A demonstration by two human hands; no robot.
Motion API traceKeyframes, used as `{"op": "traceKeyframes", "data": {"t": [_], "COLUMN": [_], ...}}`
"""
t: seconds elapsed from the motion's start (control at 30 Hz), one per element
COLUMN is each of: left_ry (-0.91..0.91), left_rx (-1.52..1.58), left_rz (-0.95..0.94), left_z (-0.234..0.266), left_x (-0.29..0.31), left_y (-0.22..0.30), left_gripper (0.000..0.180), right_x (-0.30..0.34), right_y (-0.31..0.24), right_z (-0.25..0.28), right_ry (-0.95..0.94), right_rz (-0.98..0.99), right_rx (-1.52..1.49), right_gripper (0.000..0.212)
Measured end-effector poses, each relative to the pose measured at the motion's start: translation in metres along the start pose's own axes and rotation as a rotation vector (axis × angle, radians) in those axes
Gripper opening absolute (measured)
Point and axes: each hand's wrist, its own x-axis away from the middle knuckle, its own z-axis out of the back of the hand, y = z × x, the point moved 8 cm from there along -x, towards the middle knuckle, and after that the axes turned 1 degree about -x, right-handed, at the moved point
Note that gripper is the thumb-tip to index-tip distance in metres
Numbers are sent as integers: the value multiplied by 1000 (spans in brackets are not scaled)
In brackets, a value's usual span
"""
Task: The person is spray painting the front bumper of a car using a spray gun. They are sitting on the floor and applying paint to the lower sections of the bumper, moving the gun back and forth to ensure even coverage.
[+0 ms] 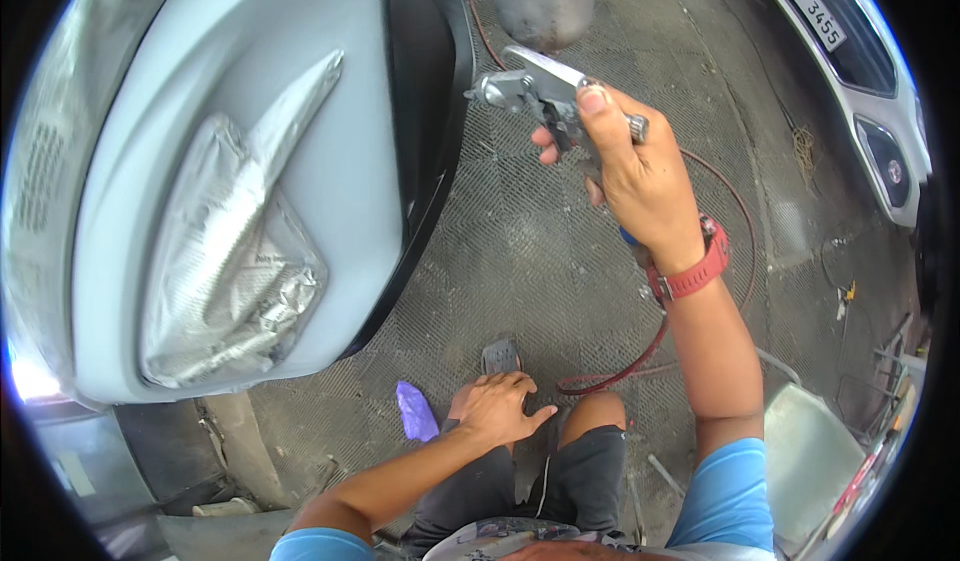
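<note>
My right hand (640, 166) is closed around a silver spray gun (535, 86), with the thumb on top of its body. The gun's nozzle points left, close to the dark edge of a light grey car bumper (340, 171) but apart from it. A red hose (648, 346) runs from below my right wrist down to the floor. On the bumper, a headlight-shaped area wears crinkled masking paper and clear film (235, 261). My left hand (497, 408) lies on my left knee, fingers stretched out and holding nothing.
A purple cloth or glove-like piece (415, 411) lies on the ribbed floor (480, 271). A grey rounded tank (540, 1) stands ahead. At the right are a white car (850, 71) and a pale chair seat (810, 451). Hose loops cross the floor beside my right leg.
</note>
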Motion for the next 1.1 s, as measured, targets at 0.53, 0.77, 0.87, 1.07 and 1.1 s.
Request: {"op": "traceKeyframes", "data": {"t": [0.53,0.77,0.87,1.07,1.1], "left_ry": [110,213,310,182,144], "left_rx": [651,760,866,794,663], "left_rz": [405,1103,1226,1290,1193], "left_z": [-5,36,18,1,-11], "left_x": [98,225,254,225,208], "left_y": [-3,-42,-14,173,186], "left_gripper": [46,53,62,59,57], "right_x": [-98,-100,-125,-123,-123], "right_y": [-107,-63,-48,-62,-60], "right_z": [15,63,92,97,94], "right_ry": [-62,-119,-128,-398,-473], "right_rz": [-269,-375,-202,-218,-301], "right_rx": [76,39,81,67,63], "right_gripper": [48,47,47,48,49]}}
